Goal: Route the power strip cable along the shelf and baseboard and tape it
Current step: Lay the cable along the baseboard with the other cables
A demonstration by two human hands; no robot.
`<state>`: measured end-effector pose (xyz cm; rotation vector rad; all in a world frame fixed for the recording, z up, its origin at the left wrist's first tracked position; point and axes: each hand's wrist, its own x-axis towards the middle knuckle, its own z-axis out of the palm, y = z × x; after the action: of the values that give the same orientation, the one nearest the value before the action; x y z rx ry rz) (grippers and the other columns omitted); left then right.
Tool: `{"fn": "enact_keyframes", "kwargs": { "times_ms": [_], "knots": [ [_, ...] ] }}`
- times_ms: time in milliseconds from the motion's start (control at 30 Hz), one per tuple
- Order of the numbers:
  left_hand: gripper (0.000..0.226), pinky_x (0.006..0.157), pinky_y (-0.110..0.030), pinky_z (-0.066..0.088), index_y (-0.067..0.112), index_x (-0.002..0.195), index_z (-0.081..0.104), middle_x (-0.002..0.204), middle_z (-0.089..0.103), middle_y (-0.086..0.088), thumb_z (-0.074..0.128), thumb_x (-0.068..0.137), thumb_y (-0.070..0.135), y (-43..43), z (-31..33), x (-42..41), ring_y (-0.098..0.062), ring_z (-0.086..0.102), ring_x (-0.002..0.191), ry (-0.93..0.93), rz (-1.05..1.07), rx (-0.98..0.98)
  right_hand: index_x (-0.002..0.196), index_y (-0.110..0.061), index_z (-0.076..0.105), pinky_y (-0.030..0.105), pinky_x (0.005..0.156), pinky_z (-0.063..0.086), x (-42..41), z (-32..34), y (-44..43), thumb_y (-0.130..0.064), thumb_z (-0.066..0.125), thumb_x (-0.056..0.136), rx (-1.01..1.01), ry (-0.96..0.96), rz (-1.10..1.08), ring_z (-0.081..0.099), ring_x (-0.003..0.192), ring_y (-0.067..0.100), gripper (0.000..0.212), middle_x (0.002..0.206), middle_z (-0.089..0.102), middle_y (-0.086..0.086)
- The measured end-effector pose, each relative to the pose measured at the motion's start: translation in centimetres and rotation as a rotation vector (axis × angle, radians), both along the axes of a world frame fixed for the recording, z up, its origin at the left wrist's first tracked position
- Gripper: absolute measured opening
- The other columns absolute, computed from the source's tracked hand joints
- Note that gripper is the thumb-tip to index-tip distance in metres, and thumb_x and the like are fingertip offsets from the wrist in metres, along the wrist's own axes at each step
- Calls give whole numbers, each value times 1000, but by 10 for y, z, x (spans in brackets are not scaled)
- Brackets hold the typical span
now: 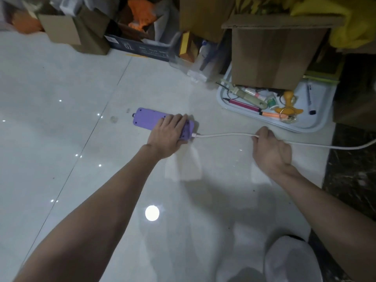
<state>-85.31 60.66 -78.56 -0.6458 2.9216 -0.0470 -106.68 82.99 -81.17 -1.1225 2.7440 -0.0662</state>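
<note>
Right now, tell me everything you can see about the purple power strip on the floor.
The power strip is a flat, purple, plastic-looking bar with rounded corners, lying on the pale glossy floor tiles. Small dark dots mark its upper face; no sockets show. The left hand presses on its right end, covering part of it. A white cable leaves that end and runs right through the closed right hand.

Bare, sleeveless forearms; perhaps a white-clad knee [293, 261] at the frame's bottom.

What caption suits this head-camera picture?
Left hand pins a purple power strip to the floor; right hand grips its white cable.
</note>
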Motion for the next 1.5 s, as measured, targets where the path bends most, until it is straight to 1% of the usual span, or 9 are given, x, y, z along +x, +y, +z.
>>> {"fn": "enact_keyframes", "kwargs": {
  "times_ms": [133,300,567,900,1067,1233,1333,1400,1500],
  "knots": [
    [73,80,-40,34,6,106,61,101,58,-14,87,58,55,-5,8,-13,-35,53,93,-60,46,-46,102,0,56,34,56,34,-1,-1,2,-25,55,101,-27,28,12,69,68,42,25,83,66,19],
    [52,61,-36,41,7,101,49,80,60,-10,83,62,14,11,-4,-8,-33,56,67,-9,54,-81,106,-2,51,35,57,39,-2,-4,4,-29,51,102,-24,23,10,71,75,41,28,83,70,19],
    [63,83,-46,37,10,137,50,116,57,-14,44,96,57,13,-18,8,-34,53,90,-26,-89,-60,123,-3,49,40,67,48,5,-7,-5,-30,44,105,-51,-32,-54,70,86,41,33,104,69,18],
    [56,86,-52,42,7,145,42,140,49,-16,57,93,22,-14,-13,-38,-38,51,120,-32,-6,-53,121,-8,57,48,90,51,4,-14,46,-19,57,89,-437,-36,-380,60,104,33,33,116,57,14],
    [61,115,-62,28,9,157,17,162,22,-16,43,103,16,-26,-18,-51,-40,20,149,-90,95,28,152,-5,32,51,110,35,-27,-18,83,-33,54,91,-239,144,-498,39,136,46,70,153,33,30],
    [71,121,-62,13,14,156,8,165,4,-22,48,97,13,-24,-18,-63,-44,4,152,-101,266,47,160,-17,22,53,119,24,-60,-31,95,-48,31,100,-74,17,-408,19,149,48,68,164,13,27],
    [62,123,-59,14,5,158,11,163,8,-32,38,103,16,12,-17,-84,-47,10,151,79,448,89,160,-12,21,48,124,16,-60,-33,91,-44,29,99,-123,-19,-393,13,152,44,69,164,9,29],
    [56,120,-54,23,-2,153,28,156,28,-33,37,102,18,51,-17,-106,-48,29,145,288,338,200,160,-10,20,47,124,13,-60,-32,91,-40,32,99,-142,-52,-400,12,152,42,68,164,7,29],
    [53,114,-49,34,-11,142,45,145,46,-35,38,94,11,125,-13,-145,-49,47,133,366,-217,320,159,-4,19,44,126,12,-61,-23,100,-28,36,101,-228,-130,-418,11,154,36,65,166,9,24]
  ]
}}
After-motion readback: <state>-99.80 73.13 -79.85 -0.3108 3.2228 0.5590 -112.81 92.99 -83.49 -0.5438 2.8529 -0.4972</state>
